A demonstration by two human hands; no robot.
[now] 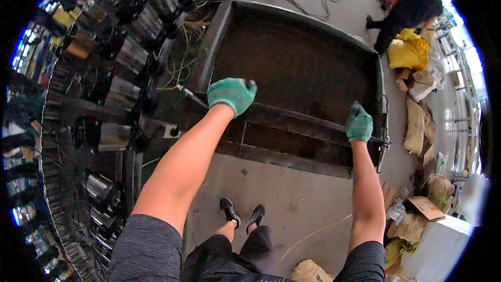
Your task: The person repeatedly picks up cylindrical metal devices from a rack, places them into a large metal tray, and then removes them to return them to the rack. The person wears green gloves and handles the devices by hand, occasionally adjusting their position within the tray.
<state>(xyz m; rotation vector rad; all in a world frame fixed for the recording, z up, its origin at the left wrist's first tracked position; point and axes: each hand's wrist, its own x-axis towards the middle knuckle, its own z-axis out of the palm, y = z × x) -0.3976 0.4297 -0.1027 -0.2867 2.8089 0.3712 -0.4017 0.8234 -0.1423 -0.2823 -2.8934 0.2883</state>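
Observation:
Both of my hands wear green work gloves and are stretched forward over a large, dark, open-topped metal tank (308, 14) with a grey rim. My left hand (232, 96) is closed near the tank's left side, thumb side up; what its fingers hold, if anything, is hidden. A thin rod (194, 95) with a pale end shows just left of that glove. Over the right part of the tank, my right hand (359, 124) is also closed, its contents hidden. Between the hands, a dark crossbar (297, 117) spans the tank's near part.
Rows of dark machinery with metal cylinders (116, 91) line the left side. Loose cables (326, 0) lie on the floor beyond the tank. At right are a yellow bag (409, 52), sacks (415, 125), cardboard (425, 209) and a white box (438, 248). Another person (409, 10) bends over at far right.

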